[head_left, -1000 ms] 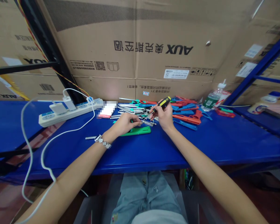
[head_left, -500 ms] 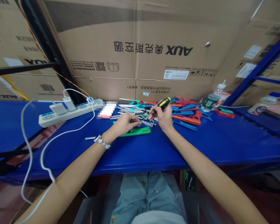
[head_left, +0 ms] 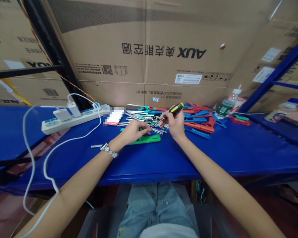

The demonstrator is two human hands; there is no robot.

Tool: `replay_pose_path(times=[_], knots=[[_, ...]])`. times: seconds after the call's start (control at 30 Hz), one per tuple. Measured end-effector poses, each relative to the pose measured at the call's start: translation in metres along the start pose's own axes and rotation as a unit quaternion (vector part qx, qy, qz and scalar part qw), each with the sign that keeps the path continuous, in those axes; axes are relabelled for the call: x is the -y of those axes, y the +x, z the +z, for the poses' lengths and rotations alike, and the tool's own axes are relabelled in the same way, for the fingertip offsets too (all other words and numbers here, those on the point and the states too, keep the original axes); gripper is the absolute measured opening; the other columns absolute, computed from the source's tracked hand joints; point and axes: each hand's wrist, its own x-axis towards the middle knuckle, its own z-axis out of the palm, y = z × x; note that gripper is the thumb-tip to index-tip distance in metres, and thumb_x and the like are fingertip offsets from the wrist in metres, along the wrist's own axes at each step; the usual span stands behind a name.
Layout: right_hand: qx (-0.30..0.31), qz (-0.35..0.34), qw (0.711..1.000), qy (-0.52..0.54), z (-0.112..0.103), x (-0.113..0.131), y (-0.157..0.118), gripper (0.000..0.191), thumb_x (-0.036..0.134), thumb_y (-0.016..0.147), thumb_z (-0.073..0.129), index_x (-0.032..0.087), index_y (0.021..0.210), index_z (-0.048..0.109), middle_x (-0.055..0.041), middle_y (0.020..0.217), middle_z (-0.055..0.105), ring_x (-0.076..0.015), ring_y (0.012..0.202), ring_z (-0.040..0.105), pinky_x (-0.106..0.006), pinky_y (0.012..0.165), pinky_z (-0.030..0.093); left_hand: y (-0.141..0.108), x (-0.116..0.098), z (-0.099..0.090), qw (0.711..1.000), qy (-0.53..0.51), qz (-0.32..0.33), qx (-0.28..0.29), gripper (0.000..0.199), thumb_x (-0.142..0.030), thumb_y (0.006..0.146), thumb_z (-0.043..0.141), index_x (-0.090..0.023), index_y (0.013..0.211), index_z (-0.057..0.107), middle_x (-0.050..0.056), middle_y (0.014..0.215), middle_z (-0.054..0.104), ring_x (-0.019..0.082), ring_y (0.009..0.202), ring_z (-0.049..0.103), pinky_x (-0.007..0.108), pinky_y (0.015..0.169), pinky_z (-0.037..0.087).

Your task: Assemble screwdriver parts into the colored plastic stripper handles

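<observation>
My right hand (head_left: 176, 123) is closed round a black and yellow screwdriver (head_left: 175, 110), its shaft slanting down to the left. The screwdriver's tip is close to the fingers of my left hand (head_left: 135, 131), which are pinched together on something too small to make out. Just below them a green plastic handle (head_left: 150, 139) lies on the blue table (head_left: 149, 165). Silvery metal parts (head_left: 141, 116) lie in a pile behind both hands. Red and blue plastic handles (head_left: 198, 119) are heaped right of my right hand.
A white power strip (head_left: 72, 120) with plugs and cables is at the left. Beside the pile lies a blurred white and red card (head_left: 115, 116). Bottles (head_left: 223, 108) stand at the right, near a red object (head_left: 240, 120). Cardboard (head_left: 114, 29) rises behind the table.
Both hands stay in nearly the same place with the same holds. The screwdriver has shifted very slightly, along with a small shift of the view.
</observation>
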Motion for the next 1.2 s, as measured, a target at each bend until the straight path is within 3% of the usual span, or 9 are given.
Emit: replay_pose_path(times=[0.27, 0.43, 0.9, 1.07, 1.2], knots=[[-0.017, 0.002, 1.0, 0.025, -0.001, 0.002, 0.001, 0.036, 0.034, 0.082, 0.066, 0.03, 0.103, 0.037, 0.0057, 0.07, 0.062, -0.0173, 0.05, 0.063, -0.033, 0.043, 0.052, 0.0, -0.004, 0.001, 1.0, -0.013, -0.005, -0.022, 0.03, -0.043, 0.092, 0.059, -0.021, 0.082, 0.076, 0.005, 0.081, 0.078, 0.016, 0.07, 0.064, 0.032, 0.068, 0.045], [-0.025, -0.008, 0.999, 0.019, -0.001, 0.004, 0.002, 0.035, 0.034, 0.081, 0.065, 0.03, 0.098, 0.035, 0.006, 0.069, 0.06, -0.0164, 0.05, 0.062, -0.031, 0.042, 0.049, 0.0, -0.003, 0.0, 0.999, -0.016, -0.014, -0.024, 0.031, -0.042, 0.092, 0.059, -0.02, 0.082, 0.077, 0.006, 0.082, 0.078, 0.016, 0.068, 0.062, 0.032, 0.066, 0.044], [0.0, -0.02, 1.0, -0.001, -0.002, 0.002, 0.001, 0.052, 0.06, 0.084, 0.07, 0.033, 0.106, 0.031, 0.0054, 0.072, 0.062, -0.0173, 0.051, 0.065, -0.029, 0.042, 0.047, 0.001, -0.007, 0.01, 0.997, -0.062, -0.019, -0.041, 0.028, -0.042, 0.092, 0.061, -0.021, 0.083, 0.078, 0.005, 0.083, 0.079, 0.016, 0.071, 0.062, 0.032, 0.069, 0.047], [0.016, -0.024, 0.999, -0.027, -0.002, 0.007, -0.003, 0.053, 0.061, 0.084, 0.072, 0.032, 0.103, 0.033, 0.0067, 0.068, 0.061, -0.0145, 0.043, 0.058, -0.028, 0.04, 0.045, -0.003, -0.01, 0.015, 1.0, -0.004, 0.008, -0.022, 0.025, -0.043, 0.091, 0.068, -0.021, 0.099, 0.077, 0.007, 0.1, 0.078, 0.022, 0.094, 0.068, 0.037, 0.088, 0.05], [0.037, -0.039, 0.996, -0.064, -0.007, 0.008, -0.004, 0.049, 0.06, 0.086, 0.072, 0.031, 0.101, 0.036, 0.0081, 0.061, 0.058, -0.0122, 0.037, 0.05, -0.026, 0.035, 0.038, -0.006, -0.011, 0.02, 0.993, 0.112, 0.04, -0.018, 0.049, -0.054, 0.079, 0.082, -0.02, 0.113, 0.075, 0.012, 0.113, 0.071, 0.031, 0.11, 0.062, 0.046, 0.099, 0.048]])
